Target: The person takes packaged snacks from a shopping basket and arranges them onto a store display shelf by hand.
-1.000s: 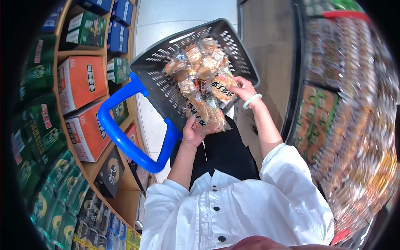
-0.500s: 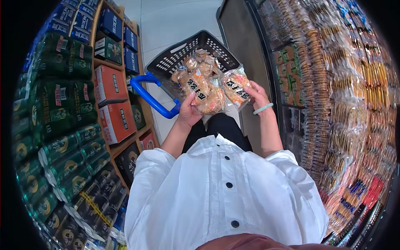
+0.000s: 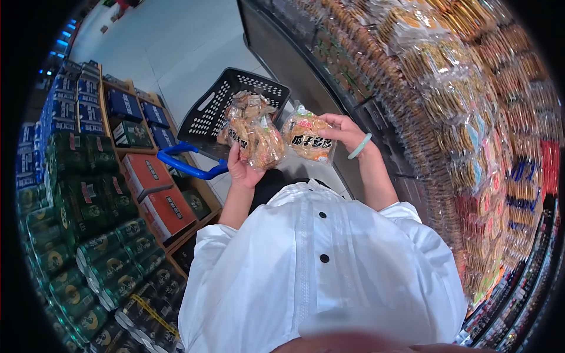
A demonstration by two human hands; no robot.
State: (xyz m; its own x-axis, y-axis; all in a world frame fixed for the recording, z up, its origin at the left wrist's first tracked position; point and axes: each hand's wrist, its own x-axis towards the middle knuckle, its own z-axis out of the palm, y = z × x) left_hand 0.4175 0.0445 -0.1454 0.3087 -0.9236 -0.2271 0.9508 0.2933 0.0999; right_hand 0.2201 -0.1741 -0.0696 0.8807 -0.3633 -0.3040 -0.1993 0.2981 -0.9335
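My left hand (image 3: 246,169) is closed on clear-wrapped round biscuits (image 3: 265,147) with dark lettering on the wrapper. In my right hand (image 3: 346,136), which wears a pale bangle, is a wrapped round biscuit (image 3: 307,136) with bold black characters and a red mark. The two lots are held side by side, level with each other, in front of my body. Just beyond them stands a black perforated shopping basket (image 3: 203,120) with a blue handle (image 3: 188,170). More wrapped biscuits (image 3: 250,106) show inside it, partly hidden by those in my left hand.
To the right, a tall rack (image 3: 441,88) is packed with wrapped biscuits in rows. On the left are shrink-wrapped green can packs (image 3: 112,259), orange boxes (image 3: 156,182) and blue cartons (image 3: 123,109) on wooden shelving. Pale floor tiles (image 3: 176,47) run between them.
The view has turned toward the rack on the right, and the basket now appears lower and further left. The right-hand biscuit has turned so its lettering reads upright. Both hands keep their hold.
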